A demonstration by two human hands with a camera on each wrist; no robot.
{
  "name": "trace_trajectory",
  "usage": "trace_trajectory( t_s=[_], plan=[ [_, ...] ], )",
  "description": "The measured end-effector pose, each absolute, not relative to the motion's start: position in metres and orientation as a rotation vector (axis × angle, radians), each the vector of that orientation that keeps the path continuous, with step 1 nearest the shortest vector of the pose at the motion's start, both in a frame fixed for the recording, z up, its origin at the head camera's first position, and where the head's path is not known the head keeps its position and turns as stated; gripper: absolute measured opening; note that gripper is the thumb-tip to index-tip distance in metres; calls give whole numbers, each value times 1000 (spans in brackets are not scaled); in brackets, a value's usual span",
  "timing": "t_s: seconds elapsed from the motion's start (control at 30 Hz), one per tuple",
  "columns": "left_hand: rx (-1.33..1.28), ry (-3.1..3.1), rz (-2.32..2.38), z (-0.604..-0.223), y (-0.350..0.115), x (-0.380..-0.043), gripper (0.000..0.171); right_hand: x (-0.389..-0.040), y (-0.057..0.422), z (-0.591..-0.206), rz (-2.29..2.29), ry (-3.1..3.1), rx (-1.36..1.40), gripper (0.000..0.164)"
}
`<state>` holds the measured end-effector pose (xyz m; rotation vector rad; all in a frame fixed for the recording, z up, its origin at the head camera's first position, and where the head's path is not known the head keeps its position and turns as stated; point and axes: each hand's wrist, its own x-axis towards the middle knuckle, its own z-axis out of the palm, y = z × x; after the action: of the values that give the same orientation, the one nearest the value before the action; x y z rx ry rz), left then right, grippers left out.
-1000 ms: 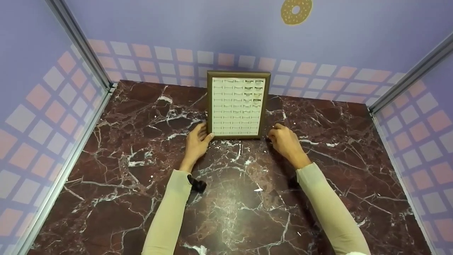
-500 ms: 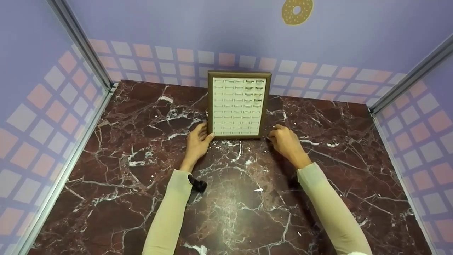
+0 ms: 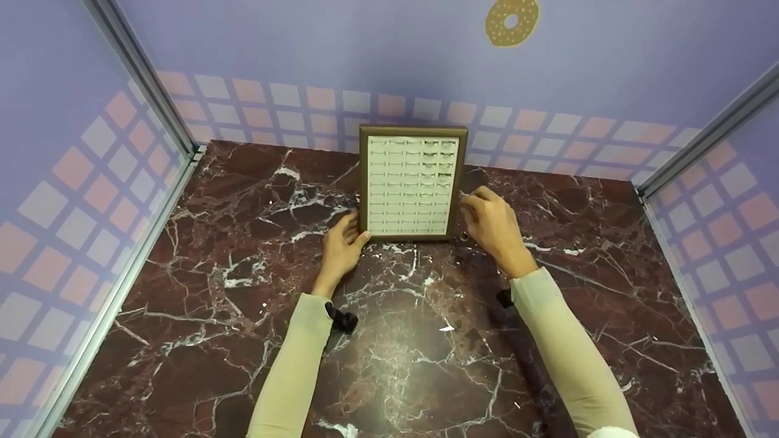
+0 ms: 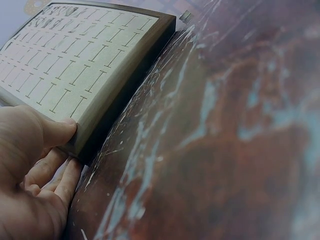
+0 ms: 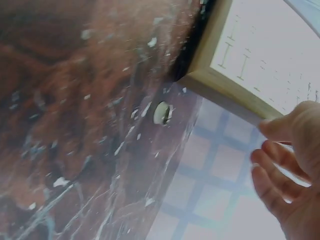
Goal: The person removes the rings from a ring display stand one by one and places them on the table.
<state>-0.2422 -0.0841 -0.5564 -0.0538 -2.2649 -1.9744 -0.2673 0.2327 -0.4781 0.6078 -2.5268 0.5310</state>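
A ring display board (image 3: 409, 218) with a brown frame and cream slotted face stands upright, leaning back slightly. Several rings (image 3: 446, 155) sit in slots at its upper right. My left hand (image 3: 342, 248) grips the lower left corner, thumb on the front of the frame and fingers at the side and behind. On the marble-patterned table, a loose ring (image 5: 162, 114) lies by the board's lower right corner. My right hand (image 3: 494, 226) is beside the right frame edge with loosely bent fingers; its thumb (image 5: 277, 129) is at the frame edge, and whether it touches cannot be told.
A purple wall (image 3: 274, 36) with pink and white squares rises close behind the board. Side panels with metal rails (image 3: 140, 82) bound the table left and right. A small white scrap-like mark (image 3: 447, 328) shows on the dark red marbled surface (image 3: 401, 365).
My right hand has moved up along the board's right edge, away from the table, and the loose ring now shows below it. The left hand keeps its grip on the corner.
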Motion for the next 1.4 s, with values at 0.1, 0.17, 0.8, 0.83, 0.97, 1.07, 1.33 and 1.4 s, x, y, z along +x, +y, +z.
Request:
trace_trajectory(
  t_s=[0.1,0.17,0.8,0.83,0.97,1.07,1.33,1.4],
  plan=[
    [-47,-2293,-1956,-557,-85,-242,53,-271,227,-475,551,-2439,633,6],
    [-42,-2309,-1949,-556,-85,-242,53,-274,223,-473,560,-2388,648,6],
    [-44,-2285,-1970,-558,-84,-243,52,-294,190,-458,600,-2295,637,12],
    [-46,-2281,-1972,-558,-84,-243,51,-295,189,-458,600,-2295,637,12],
    [-52,-2277,-1973,-558,-85,-243,52,-298,184,-457,592,-2299,640,10],
    [-55,-2286,-1968,-557,-85,-241,52,-298,182,-456,586,-2299,644,6],
    [-77,-2261,-1960,-558,-85,-242,50,-298,180,-456,568,-2298,616,6],
    [-72,-2261,-1966,-558,-85,-242,50,-298,180,-456,557,-2302,611,6]
  ],
)
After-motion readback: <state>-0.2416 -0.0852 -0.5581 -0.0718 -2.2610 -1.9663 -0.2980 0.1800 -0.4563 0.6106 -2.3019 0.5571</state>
